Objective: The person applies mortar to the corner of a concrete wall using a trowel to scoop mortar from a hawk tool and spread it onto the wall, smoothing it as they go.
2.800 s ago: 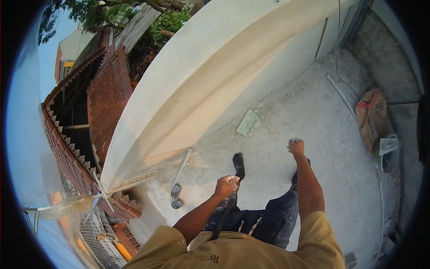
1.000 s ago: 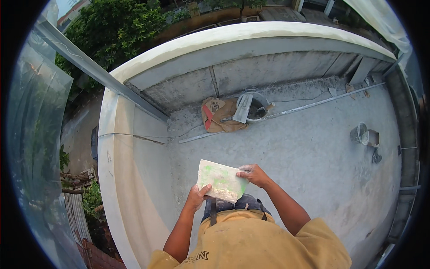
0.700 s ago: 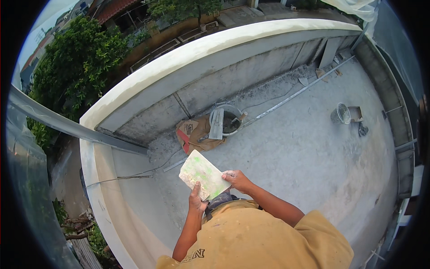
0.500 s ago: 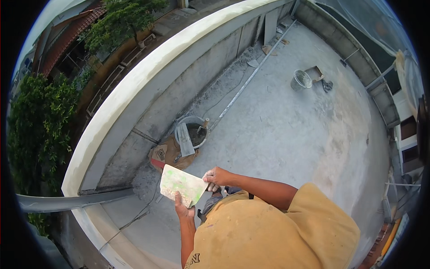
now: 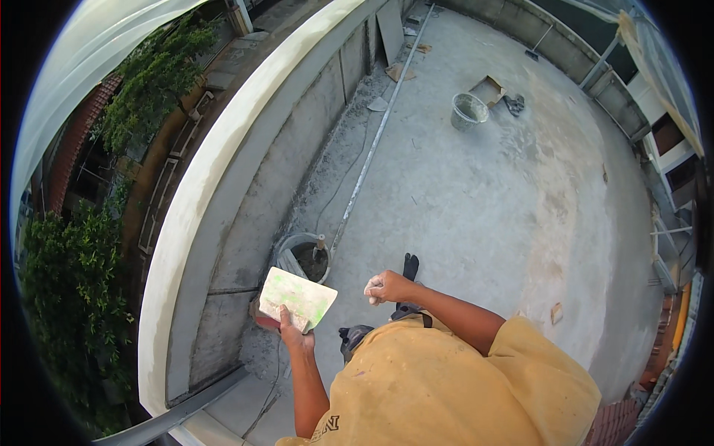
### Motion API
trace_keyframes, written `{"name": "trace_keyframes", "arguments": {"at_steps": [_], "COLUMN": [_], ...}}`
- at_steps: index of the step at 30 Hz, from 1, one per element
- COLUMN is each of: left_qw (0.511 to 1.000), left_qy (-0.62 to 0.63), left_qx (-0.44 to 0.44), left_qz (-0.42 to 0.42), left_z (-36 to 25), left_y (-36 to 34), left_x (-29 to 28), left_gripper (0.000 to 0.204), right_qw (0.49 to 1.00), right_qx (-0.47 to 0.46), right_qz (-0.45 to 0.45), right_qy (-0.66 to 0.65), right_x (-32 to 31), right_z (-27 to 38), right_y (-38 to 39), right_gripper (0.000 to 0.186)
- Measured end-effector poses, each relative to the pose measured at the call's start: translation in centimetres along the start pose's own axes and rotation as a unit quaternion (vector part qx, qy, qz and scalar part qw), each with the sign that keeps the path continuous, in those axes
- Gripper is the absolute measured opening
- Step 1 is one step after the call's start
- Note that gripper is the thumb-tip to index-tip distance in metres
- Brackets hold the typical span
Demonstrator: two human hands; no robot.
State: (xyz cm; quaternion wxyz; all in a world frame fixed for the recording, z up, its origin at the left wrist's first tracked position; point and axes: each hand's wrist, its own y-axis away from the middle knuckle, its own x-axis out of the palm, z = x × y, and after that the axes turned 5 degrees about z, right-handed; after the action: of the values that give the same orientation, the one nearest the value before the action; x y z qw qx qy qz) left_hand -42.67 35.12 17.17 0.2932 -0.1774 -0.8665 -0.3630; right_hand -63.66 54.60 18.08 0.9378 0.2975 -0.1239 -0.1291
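My left hand (image 5: pixel 296 334) grips the lower edge of a flat off-white board (image 5: pixel 301 291) smeared with green, its thumb on top. My right hand (image 5: pixel 390 288) is to the right of the board, apart from it, with its fingers curled in; whether anything is inside them I cannot make out. Its fingertips look pale with dust. Just beyond the board stands a bucket (image 5: pixel 328 272) with grey wet mix, partly hidden by the board. A tool's handle (image 5: pixel 320 242) sticks up from it, and a grey flat piece (image 5: pixel 288 262) leans inside.
A low curved wall (image 5: pixel 256 215) with a pale top runs along the left, trees (image 5: pixel 71 297) beyond it. A long pole (image 5: pixel 379 137) lies on the concrete floor (image 5: pixel 446 201). Farther off are another bucket (image 5: pixel 460 121), an open box (image 5: pixel 489 91) and a dark crumpled item (image 5: pixel 514 105).
My right hand has let go of the board's right edge and moved right, fingers curled. My left hand still holds the board. The view has shifted, and my feet now show.
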Motion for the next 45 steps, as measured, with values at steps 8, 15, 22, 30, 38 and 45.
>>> {"name": "trace_keyframes", "arguments": {"at_steps": [8,15,22,30,38,45], "left_qw": [0.872,0.843,0.788,0.811,0.746,0.648], "left_qy": [-0.454,-0.509,-0.596,-0.581,-0.665,-0.706], "left_qx": [0.068,-0.064,-0.135,-0.053,-0.049,-0.191], "left_qz": [-0.171,-0.161,-0.077,0.052,-0.004,-0.213], "left_z": [7.0,15.2,22.1,29.8,34.8,44.6], "left_y": [-6.9,-11.8,-25.5,-41.8,-41.1,-30.4], "left_x": [2.7,7.1,16.5,42.8,56.5,53.7], "left_gripper": [0.037,0.044,0.040,0.032,0.031,0.033], "right_qw": [0.934,0.930,0.936,0.928,0.944,0.909], "right_qx": [0.003,-0.003,0.079,0.126,0.138,0.232], "right_qz": [-0.175,-0.281,-0.275,-0.336,-0.281,-0.220], "right_qy": [0.312,0.235,0.204,0.099,0.105,0.268], "right_x": [-22.0,-38.8,-50.6,-69.0,-97.5,-116.4], "right_z": [-2.4,-2.1,-2.2,3.2,-0.3,-11.6], "right_y": [3.1,3.2,-0.1,-0.2,-9.3,-18.5], "right_gripper": [0.023,0.029,0.030,0.029,0.021,0.040]}}
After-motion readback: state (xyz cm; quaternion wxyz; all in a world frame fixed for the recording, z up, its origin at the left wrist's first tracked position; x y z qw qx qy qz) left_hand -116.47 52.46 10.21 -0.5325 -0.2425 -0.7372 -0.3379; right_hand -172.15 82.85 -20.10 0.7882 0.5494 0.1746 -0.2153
